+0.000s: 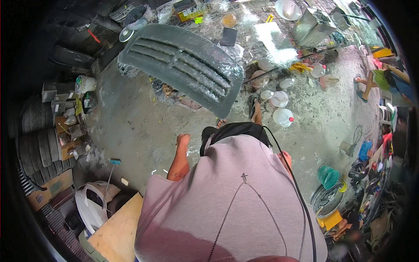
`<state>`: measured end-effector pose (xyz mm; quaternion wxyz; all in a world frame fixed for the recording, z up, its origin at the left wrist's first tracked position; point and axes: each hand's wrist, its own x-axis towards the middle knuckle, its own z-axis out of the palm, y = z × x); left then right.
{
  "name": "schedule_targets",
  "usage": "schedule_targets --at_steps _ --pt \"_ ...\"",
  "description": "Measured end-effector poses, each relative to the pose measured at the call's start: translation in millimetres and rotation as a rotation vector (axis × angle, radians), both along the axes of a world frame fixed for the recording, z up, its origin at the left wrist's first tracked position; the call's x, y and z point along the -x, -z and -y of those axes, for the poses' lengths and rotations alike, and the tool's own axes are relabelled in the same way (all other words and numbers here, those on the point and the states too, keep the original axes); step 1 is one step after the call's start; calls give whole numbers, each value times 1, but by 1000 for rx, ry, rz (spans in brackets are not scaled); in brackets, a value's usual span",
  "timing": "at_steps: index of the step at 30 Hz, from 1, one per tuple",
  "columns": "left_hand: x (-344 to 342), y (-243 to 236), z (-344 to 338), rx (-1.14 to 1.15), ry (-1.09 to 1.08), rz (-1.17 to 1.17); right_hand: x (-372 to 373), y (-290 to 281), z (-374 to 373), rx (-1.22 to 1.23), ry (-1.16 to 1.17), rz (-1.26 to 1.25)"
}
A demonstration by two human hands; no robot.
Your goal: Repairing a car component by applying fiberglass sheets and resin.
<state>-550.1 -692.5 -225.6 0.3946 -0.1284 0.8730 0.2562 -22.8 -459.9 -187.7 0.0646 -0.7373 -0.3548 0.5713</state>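
My left hand [182, 139] hangs left of my body with fingers curled; any contents are hidden. My right hand [285, 159] is mostly hidden by my pink shirt, beside a black cable [273, 136]. In front of me lies a curved dark grey panel [181, 65] with long recessed slots and a glossy, wet-looking surface, resting on a cluttered low support. Beyond both hands' reach, plastic jugs [283, 117] stand right of my feet [255, 111], and a fluffy white sheet [270, 41] lies right of the panel.
Tyres [39, 144] and shelved containers line the left, near a broom [114, 162]. A wooden board [111, 222] is lower left. A green bucket [327, 177] and piled gear line the right. Another person's legs [371, 83] show upper right. Grey concrete floor [131, 122] surrounds me.
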Motion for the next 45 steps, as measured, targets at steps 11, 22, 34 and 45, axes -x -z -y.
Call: schedule_targets --at_steps 11,22,34,45 --pt "7 -12 -28 -102 84 -15 -47 91 32 -8 6 -101" --pt "6 20 -14 -37 62 10 -15 6 10 -55 -61 69" --pt "4 -9 -24 -28 63 18 -24 26 20 -74 38 -94" --pt "5 -12 -21 35 163 12 -18 21 24 -70 83 -115"
